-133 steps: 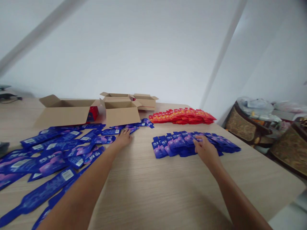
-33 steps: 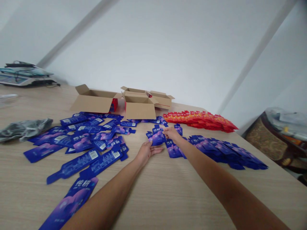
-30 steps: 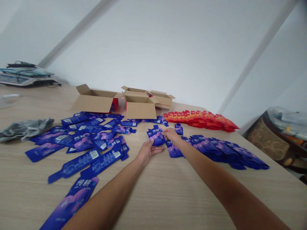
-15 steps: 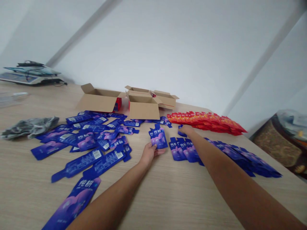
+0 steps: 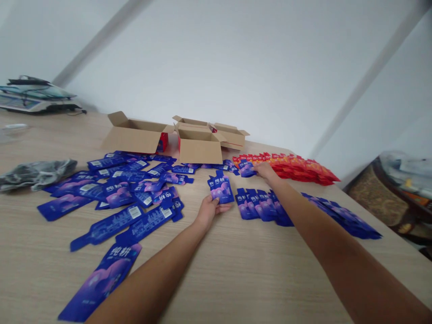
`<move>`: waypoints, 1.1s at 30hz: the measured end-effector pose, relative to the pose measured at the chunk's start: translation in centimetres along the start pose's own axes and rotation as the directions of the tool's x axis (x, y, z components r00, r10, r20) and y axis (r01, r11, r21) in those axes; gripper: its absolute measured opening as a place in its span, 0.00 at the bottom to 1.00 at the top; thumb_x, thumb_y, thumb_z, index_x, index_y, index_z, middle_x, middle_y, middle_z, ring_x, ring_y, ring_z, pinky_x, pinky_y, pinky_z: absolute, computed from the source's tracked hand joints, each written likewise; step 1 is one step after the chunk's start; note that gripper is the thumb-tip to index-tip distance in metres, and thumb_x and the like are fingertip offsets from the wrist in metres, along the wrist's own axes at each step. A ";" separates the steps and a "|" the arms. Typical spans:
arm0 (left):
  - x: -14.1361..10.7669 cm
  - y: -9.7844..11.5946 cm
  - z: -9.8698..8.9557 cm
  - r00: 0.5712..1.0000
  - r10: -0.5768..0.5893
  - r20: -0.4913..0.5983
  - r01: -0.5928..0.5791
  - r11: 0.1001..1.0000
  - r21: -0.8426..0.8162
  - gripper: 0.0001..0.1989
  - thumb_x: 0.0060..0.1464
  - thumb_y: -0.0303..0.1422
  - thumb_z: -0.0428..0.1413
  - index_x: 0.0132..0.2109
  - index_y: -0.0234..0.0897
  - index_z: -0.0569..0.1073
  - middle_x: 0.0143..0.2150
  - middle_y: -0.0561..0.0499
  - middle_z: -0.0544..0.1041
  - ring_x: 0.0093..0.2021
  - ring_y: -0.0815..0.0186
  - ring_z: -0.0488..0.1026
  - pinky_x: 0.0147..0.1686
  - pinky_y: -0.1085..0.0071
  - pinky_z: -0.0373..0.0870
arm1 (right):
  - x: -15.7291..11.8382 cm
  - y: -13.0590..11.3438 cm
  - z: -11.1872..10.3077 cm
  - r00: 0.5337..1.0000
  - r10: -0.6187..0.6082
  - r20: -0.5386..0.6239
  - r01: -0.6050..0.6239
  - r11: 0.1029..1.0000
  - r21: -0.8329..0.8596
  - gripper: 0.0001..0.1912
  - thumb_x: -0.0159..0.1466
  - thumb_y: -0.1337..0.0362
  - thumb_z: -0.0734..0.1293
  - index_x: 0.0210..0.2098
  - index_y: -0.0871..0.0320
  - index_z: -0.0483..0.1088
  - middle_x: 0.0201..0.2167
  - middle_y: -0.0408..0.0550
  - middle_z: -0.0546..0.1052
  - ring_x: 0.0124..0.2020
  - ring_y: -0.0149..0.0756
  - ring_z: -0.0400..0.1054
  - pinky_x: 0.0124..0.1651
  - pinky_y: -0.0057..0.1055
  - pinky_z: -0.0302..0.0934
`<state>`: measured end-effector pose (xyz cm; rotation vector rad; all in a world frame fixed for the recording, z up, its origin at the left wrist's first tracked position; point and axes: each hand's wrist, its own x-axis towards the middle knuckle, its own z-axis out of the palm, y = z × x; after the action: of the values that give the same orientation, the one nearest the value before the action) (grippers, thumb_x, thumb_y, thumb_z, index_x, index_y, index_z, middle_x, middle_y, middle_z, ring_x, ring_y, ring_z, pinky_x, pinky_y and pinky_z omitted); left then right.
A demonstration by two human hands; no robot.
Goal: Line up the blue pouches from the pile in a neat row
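Pinched at its lower edge, a small stack of blue-purple pouches (image 5: 222, 189) is held by my left hand (image 5: 206, 211), thumb on top and fingers underneath. My right hand (image 5: 265, 171) reaches farther out and grips another blue pouch (image 5: 247, 169) by its right side, in front of the red pouches. Just right of the left hand lies an overlapping row of blue pouches (image 5: 259, 206), partly covered by my right forearm. To the left, loose blue pouches (image 5: 118, 193) are scattered in a heap, some showing barcodes.
Open cardboard boxes (image 5: 200, 150) stand along the back by the wall. An overlapping row of red pouches (image 5: 303, 167) lies at the right rear. Grey gloves (image 5: 37, 174) rest on the left, with a scale (image 5: 37, 103) behind. Beyond the table's right edge is a brown patterned chair (image 5: 374, 193).
My right hand has lifted a blue pouch, whose printed front now shows more. The left hand keeps its stack in nearly the same place. The camera view has shifted slightly.
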<state>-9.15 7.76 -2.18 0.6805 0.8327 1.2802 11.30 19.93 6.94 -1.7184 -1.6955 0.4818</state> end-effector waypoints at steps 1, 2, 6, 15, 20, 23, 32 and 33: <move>-0.1 0.1 0.1 1.000 -0.008 0.004 0.008 1.000 -0.014 0.10 0.56 0.20 0.47 0.45 0.25 0.68 0.31 0.40 0.78 0.30 0.60 0.78 0.37 0.63 0.76 | -1.2 -0.2 0.3 0.999 -0.013 0.031 0.012 0.999 0.041 0.09 0.61 0.66 0.64 0.36 0.68 0.70 0.29 0.48 0.75 0.28 0.29 0.69 0.32 0.25 0.62; -0.2 0.1 0.3 1.000 -0.010 0.011 0.011 1.000 -0.028 0.10 0.56 0.21 0.47 0.45 0.25 0.69 0.31 0.40 0.78 0.30 0.61 0.78 0.37 0.63 0.76 | -2.5 -0.4 0.6 0.997 -0.026 0.068 0.021 0.996 0.083 0.08 0.59 0.67 0.64 0.36 0.67 0.71 0.27 0.47 0.75 0.26 0.28 0.68 0.30 0.24 0.61; -1.2 0.2 1.5 0.998 0.022 0.066 -0.019 0.998 -0.053 0.10 0.56 0.21 0.48 0.45 0.26 0.68 0.31 0.42 0.78 0.30 0.62 0.78 0.36 0.65 0.76 | -8.0 0.4 2.7 0.990 -0.061 0.123 0.018 0.945 0.328 0.11 0.53 0.67 0.66 0.36 0.62 0.69 0.20 0.40 0.72 0.20 0.27 0.63 0.24 0.24 0.57; -3.3 -0.3 3.5 0.987 0.011 0.162 -0.009 1.000 -0.013 0.12 0.52 0.19 0.52 0.45 0.27 0.69 0.37 0.43 0.78 0.33 0.63 0.78 0.38 0.68 0.76 | -12.3 2.2 1.8 0.993 -0.112 -0.036 0.118 0.947 0.300 0.12 0.53 0.63 0.62 0.38 0.58 0.65 0.22 0.40 0.70 0.24 0.31 0.63 0.28 0.26 0.56; -3.4 -0.1 4.1 0.975 -0.118 0.188 0.104 0.991 0.080 0.12 0.52 0.19 0.51 0.45 0.25 0.69 0.35 0.39 0.79 0.33 0.60 0.78 0.36 0.68 0.76 | -10.2 4.9 -4.1 0.990 -0.034 -0.139 0.046 0.995 0.083 0.13 0.53 0.67 0.59 0.38 0.59 0.67 0.20 0.39 0.68 0.20 0.30 0.60 0.25 0.25 0.54; -3.3 -0.3 4.7 0.960 -0.167 0.226 0.144 0.983 0.116 0.12 0.53 0.18 0.50 0.45 0.24 0.69 0.33 0.38 0.79 0.32 0.60 0.78 0.35 0.68 0.76 | -9.5 6.9 -6.3 0.995 0.015 -0.100 -0.034 0.981 -0.191 0.12 0.54 0.70 0.58 0.35 0.59 0.71 0.24 0.44 0.73 0.25 0.32 0.65 0.29 0.26 0.56; -1.8 -1.6 6.6 0.896 -0.287 0.340 0.231 0.953 0.196 0.06 0.52 0.21 0.52 0.38 0.23 0.72 0.32 0.36 0.79 0.29 0.60 0.78 0.34 0.67 0.74 | -10.3 7.3 -6.5 0.997 0.063 -0.045 -0.077 0.883 -0.464 0.14 0.55 0.72 0.58 0.35 0.59 0.74 0.35 0.50 0.77 0.37 0.37 0.70 0.37 0.27 0.56; -1.6 -1.6 6.8 0.889 -0.305 0.342 0.240 0.945 0.220 0.06 0.53 0.21 0.51 0.36 0.23 0.72 0.32 0.35 0.79 0.29 0.60 0.78 0.34 0.67 0.74 | -10.3 7.0 -6.5 0.997 0.061 -0.037 -0.071 0.866 -0.494 0.14 0.55 0.73 0.59 0.36 0.59 0.73 0.36 0.51 0.77 0.38 0.38 0.70 0.39 0.28 0.56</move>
<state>-2.72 6.02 0.46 0.8784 0.6981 0.7940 19.93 8.99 4.84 -2.1366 -1.8596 0.0478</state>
